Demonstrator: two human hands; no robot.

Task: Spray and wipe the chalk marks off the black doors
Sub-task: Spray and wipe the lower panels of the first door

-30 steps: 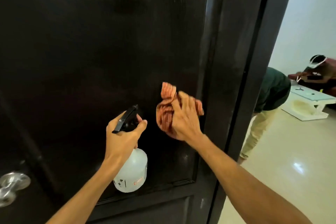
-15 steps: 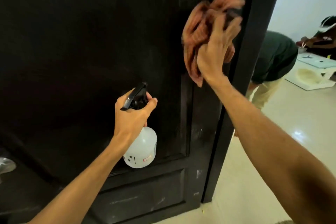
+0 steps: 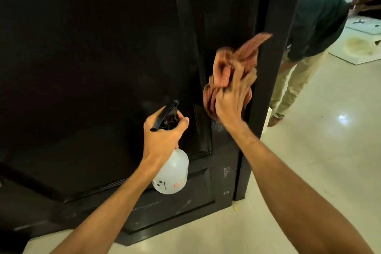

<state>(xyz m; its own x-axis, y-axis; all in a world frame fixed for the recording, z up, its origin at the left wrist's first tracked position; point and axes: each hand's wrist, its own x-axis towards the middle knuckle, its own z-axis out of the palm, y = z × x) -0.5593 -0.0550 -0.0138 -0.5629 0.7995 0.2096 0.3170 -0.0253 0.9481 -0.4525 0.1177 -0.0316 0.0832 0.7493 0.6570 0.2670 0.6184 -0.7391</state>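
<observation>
The black door (image 3: 92,57) is filling most of your view, glossy and dark, with a raised moulding framing its large panel. White chalk marks (image 3: 226,172) are showing low on its right stile as short, scratchy streaks. Thinner pale lines are running across the bottom panel (image 3: 148,205). A smudged whitish patch is sitting on the stile just below your right wrist.

The cloth (image 3: 233,64), a rust-orange striped rag, is lying bunched against that same right stile, close to the door frame (image 3: 274,47). One tail is flicking up and to the right, and the whole rag is looking blurred. Your right hand (image 3: 233,101) is pressing it onto the wood, its grip clenched round the bunched folds.

Just to the left, your left hand (image 3: 162,136) is holding the spray bottle (image 3: 172,173) in front of the panel's lower right corner. Its grip is wrapping the neck under the black trigger head (image 3: 165,115), whose nozzle is pointing at the door. The translucent white body, with small black print and a red label, is hanging below your fist. You cannot tell whether it is touching the door.

Beyond the frame, a pale glossy floor (image 3: 309,171) is spreading out. Another person (image 3: 309,27) in a dark green top and beige trousers is bending forward there, near a low white table (image 3: 362,45).
</observation>
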